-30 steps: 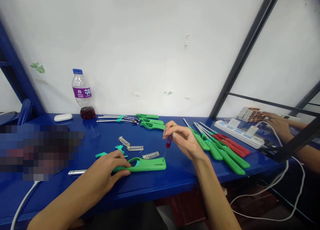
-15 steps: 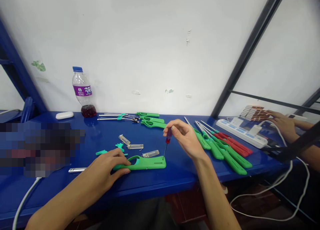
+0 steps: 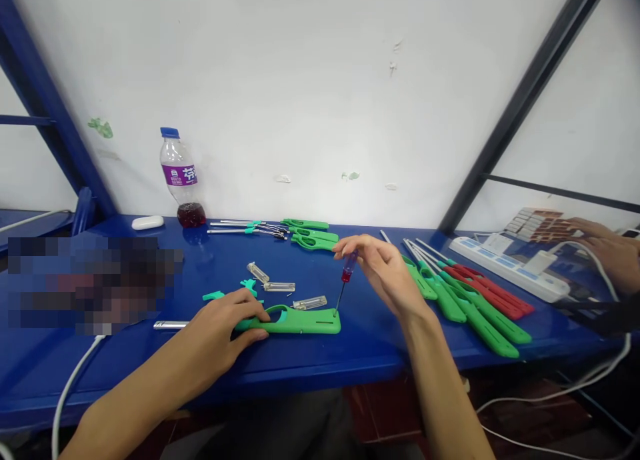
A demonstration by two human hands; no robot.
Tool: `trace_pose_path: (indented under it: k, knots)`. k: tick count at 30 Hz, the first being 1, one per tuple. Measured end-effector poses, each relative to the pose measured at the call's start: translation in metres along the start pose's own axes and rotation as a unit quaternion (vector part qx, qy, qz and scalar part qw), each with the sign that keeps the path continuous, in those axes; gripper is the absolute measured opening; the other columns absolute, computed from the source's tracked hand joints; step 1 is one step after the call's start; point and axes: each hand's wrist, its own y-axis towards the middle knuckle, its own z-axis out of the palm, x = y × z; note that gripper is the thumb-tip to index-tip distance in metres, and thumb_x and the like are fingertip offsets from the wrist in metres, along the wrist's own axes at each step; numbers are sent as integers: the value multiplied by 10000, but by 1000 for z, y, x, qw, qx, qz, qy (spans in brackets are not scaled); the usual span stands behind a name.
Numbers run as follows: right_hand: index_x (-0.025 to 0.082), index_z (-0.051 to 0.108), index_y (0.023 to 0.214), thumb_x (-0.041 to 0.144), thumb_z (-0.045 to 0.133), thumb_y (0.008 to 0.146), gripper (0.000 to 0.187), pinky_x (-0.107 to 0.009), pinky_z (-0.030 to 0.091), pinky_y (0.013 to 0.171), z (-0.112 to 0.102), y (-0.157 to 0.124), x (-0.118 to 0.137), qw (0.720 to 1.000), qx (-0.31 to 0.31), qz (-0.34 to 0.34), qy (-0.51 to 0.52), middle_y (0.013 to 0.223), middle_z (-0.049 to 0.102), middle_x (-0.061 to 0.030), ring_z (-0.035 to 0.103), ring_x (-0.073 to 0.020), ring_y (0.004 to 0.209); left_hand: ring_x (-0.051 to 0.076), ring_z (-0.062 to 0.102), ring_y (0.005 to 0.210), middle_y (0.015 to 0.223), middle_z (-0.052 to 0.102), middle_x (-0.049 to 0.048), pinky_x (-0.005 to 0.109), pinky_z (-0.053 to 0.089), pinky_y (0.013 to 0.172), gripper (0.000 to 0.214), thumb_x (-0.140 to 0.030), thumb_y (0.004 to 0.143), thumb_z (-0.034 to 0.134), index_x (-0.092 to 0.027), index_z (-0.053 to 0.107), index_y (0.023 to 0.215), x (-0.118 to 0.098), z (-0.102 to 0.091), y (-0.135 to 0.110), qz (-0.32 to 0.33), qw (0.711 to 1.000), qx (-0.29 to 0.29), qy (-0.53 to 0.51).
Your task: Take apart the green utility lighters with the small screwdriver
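Note:
A green plastic lighter handle point(image 3: 300, 321) lies flat near the front edge of the blue bench point(image 3: 320, 360). My left hand point(image 3: 223, 330) presses on its left end, fingers closed over it. My right hand point(image 3: 385, 273) pinches a small red-handled screwdriver point(image 3: 345, 280) held upright, its tip set on the handle's right end. Small clear parts point(image 3: 277, 287) and teal plastic bits point(image 3: 235, 291) lie just behind the handle.
Green and red long lighters point(image 3: 470, 300) lie in a pile at the right; more green ones point(image 3: 305, 233) lie by the wall. A bottle point(image 3: 181, 180) stands at the back left. Another person's hand point(image 3: 607, 247) rests by a white power strip point(image 3: 505, 267) at the far right.
My hands keep their hold; the screwdriver stays on the handle's right end, my right fingers shifting round it. The view has swung a little to the left.

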Motion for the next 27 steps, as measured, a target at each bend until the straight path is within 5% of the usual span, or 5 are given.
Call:
trace_pose_path:
  k: [9, 14, 19, 27]
  knots:
    - [275, 769, 917, 417, 637, 1032, 226, -347, 488, 865, 1, 2, 2, 999, 12, 19, 24, 980, 699, -35, 637, -193, 949, 256, 671, 1013, 1094, 689, 15, 364, 504, 886, 182, -400, 970, 591, -316, 743, 1024, 1, 1, -2, 9, 1000, -8, 4]
    - [294, 810, 853, 380, 820, 893, 95, -341, 509, 795, 0, 1, 2, 998, 27, -10, 48, 960, 654, -25, 605, -188, 894, 256, 673, 1009, 1107, 685, 11, 353, 512, 861, 204, -441, 985, 578, -334, 741, 1045, 5, 4, -2, 10, 1000, -16, -3]
    - [321, 808, 1127, 352, 650, 1033, 186, -344, 517, 836, 3, 1, 1, 998, 51, 8, 31, 946, 737, -27, 674, -186, 926, 261, 675, 1021, 1104, 692, 18, 349, 518, 874, 200, -430, 991, 581, -325, 741, 1049, 2, 4, -3, 19, 999, -27, 7]
    - [272, 778, 990, 378, 733, 962, 119, -325, 520, 818, 4, 0, 6, 999, 21, 27, 18, 1019, 693, -34, 641, -188, 936, 265, 672, 1044, 1105, 691, 35, 361, 532, 884, 189, -373, 999, 562, -301, 725, 1061, -7, -2, -4, 19, 999, -10, 28]
